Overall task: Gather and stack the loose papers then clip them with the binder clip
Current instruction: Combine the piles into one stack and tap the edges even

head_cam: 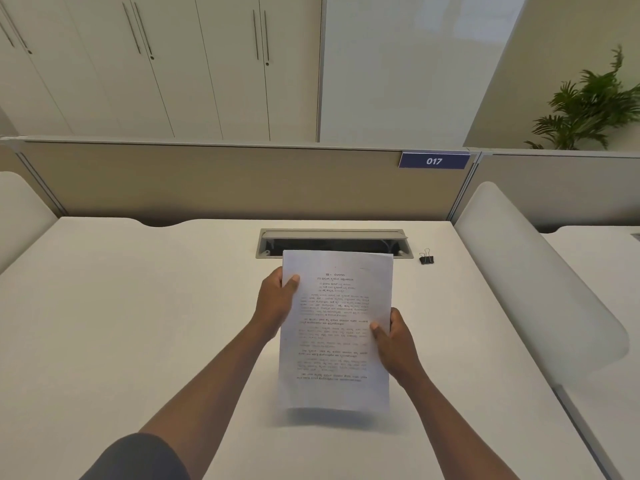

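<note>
Papers (334, 327) held up off the surface (138, 306), printed face to the camera: left hand (275, 303) pinches the left edge high up with thumb on the front, right hand (393, 341) pinches the right edge lower down the same way; how many sheets, hard to tell, edges look squared. Light, limp stock, likely to sag or fan if held by one corner, so a two-edge hold suits, and the top edge is the place for clipping. Clip (426, 257) sits far right by the cable tray (332, 233), well apart, small and stiff-sprung; take it by the wire handles.
</note>
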`<state>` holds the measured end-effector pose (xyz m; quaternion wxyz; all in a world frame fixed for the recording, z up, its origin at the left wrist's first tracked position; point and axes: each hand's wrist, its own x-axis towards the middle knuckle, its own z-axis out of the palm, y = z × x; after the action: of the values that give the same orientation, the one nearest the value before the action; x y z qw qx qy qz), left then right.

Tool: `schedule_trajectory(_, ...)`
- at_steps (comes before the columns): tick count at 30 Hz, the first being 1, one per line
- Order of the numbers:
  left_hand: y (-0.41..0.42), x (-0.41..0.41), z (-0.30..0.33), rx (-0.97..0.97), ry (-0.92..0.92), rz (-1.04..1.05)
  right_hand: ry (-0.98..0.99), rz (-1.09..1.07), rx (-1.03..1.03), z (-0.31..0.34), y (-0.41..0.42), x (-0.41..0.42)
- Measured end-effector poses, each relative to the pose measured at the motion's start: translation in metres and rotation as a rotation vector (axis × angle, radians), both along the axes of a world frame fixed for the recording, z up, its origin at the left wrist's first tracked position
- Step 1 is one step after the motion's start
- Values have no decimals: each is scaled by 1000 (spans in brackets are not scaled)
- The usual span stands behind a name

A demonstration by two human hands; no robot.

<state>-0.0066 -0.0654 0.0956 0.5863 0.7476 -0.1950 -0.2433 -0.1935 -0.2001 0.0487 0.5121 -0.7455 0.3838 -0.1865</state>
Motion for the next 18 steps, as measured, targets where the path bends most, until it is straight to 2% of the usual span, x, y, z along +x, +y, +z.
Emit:
schedule_trajectory(3,7,-4,-8,-66,16,-21,-74,-23,-56,8,-1,0)
schedule_trajectory(6,11,-11,-19,-32,21,-5,-146,-27,-79,12,0,2)
schedule_trajectory(12,12,-20,-22,-50,-182,88,-208,-20,-71,14,2,4)
schedule_trajectory(18,12,-27,-26,-36,-296,49,-210,2,-32,9,2,1)
